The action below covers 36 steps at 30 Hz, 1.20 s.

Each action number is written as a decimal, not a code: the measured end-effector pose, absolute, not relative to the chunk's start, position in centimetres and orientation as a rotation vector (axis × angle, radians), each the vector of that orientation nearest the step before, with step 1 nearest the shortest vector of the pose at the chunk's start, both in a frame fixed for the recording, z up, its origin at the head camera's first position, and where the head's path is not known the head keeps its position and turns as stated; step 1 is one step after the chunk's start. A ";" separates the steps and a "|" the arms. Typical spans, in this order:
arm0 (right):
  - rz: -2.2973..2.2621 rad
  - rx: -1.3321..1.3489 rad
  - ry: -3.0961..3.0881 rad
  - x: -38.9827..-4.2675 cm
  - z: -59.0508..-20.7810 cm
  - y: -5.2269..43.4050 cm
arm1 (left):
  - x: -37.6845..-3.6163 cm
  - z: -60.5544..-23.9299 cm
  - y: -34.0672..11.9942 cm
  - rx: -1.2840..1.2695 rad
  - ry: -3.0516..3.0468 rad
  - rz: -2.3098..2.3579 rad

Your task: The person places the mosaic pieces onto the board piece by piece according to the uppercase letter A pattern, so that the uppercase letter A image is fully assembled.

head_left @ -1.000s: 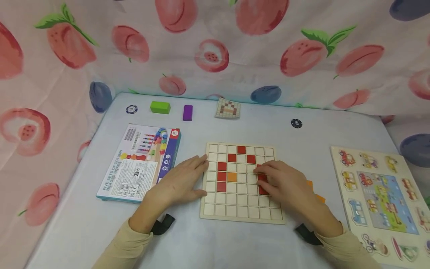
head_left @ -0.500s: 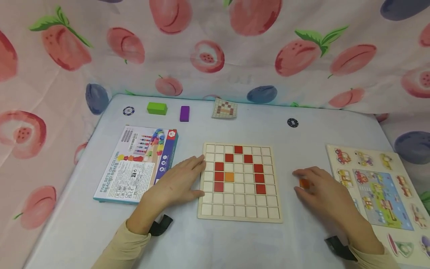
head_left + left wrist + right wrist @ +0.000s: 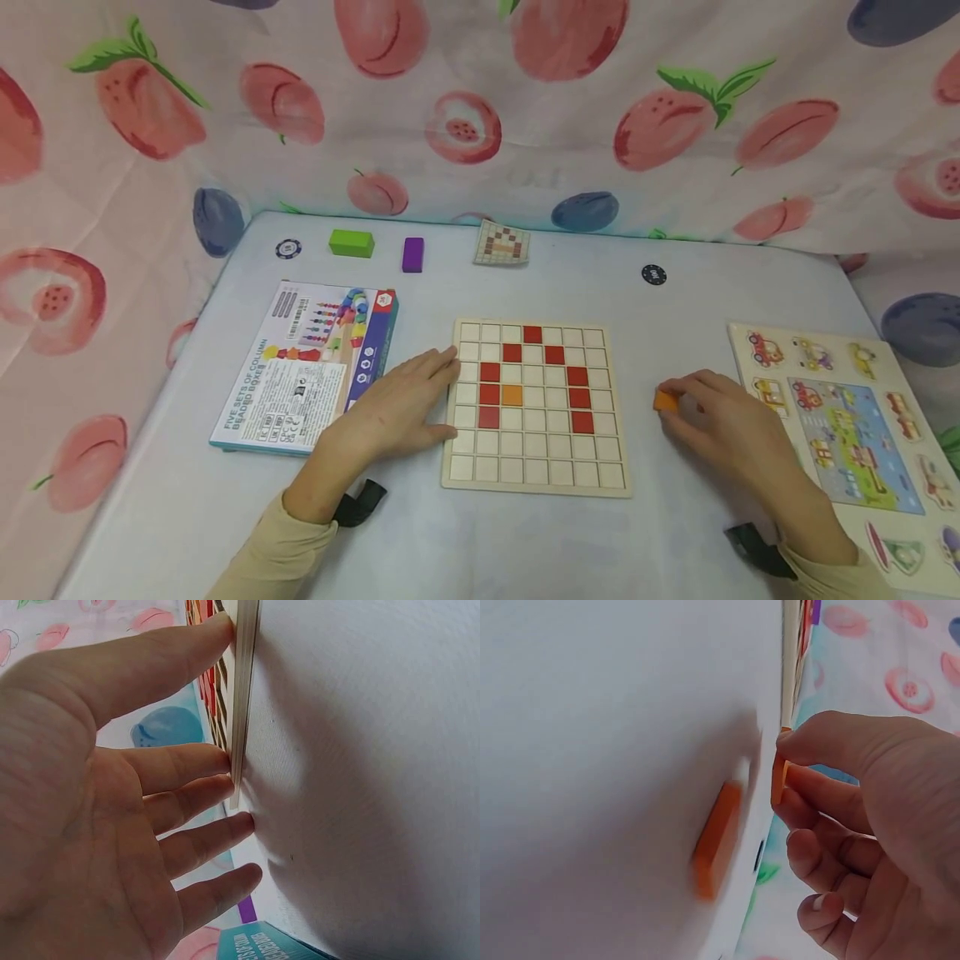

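A square wooden grid board (image 3: 534,447) lies flat, with several red tiles (image 3: 532,334) set in an arch and one orange tile (image 3: 512,395) inside its left leg. Along the board's left edge rests my left hand (image 3: 390,408); in the left wrist view its fingertips (image 3: 217,761) touch that edge, fingers extended. To the right of the board, my right hand (image 3: 735,425) pinches another orange tile (image 3: 665,401) between thumb and finger. Beneath that hand a further orange tile (image 3: 718,844) lies on the table, hidden in the head view.
A bead-set box (image 3: 303,367) lies left of the board, and a vehicle picture puzzle (image 3: 862,442) sits at the right. Further back are a green block (image 3: 351,243), a purple block (image 3: 412,255), a pattern card (image 3: 502,243) and two round chips (image 3: 654,274).
My right hand has moved right, off the red tiles on the board's right side, and now pinches an orange tile. My left hand stays at the board's edge.
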State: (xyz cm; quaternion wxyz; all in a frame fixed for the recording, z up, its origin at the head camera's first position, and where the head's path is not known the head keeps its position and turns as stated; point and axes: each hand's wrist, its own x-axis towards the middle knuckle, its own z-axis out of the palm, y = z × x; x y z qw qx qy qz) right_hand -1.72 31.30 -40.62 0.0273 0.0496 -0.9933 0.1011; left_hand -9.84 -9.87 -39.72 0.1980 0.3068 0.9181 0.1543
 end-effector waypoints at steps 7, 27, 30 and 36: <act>0.402 0.285 -3.026 -3.3 -40.0 27.9 | -9.8 -39.8 -9.9 0.872 2.575 0.430; 0.462 0.677 -3.026 -6.8 -40.7 18.8 | -10.1 -39.6 -9.9 0.871 2.557 0.415; 0.460 0.674 -3.028 -6.9 -40.7 18.8 | -10.1 -39.5 -9.8 0.875 2.557 0.412; 0.440 0.698 -3.036 -6.7 -40.5 18.6 | -10.0 -39.6 -9.8 0.849 2.558 0.424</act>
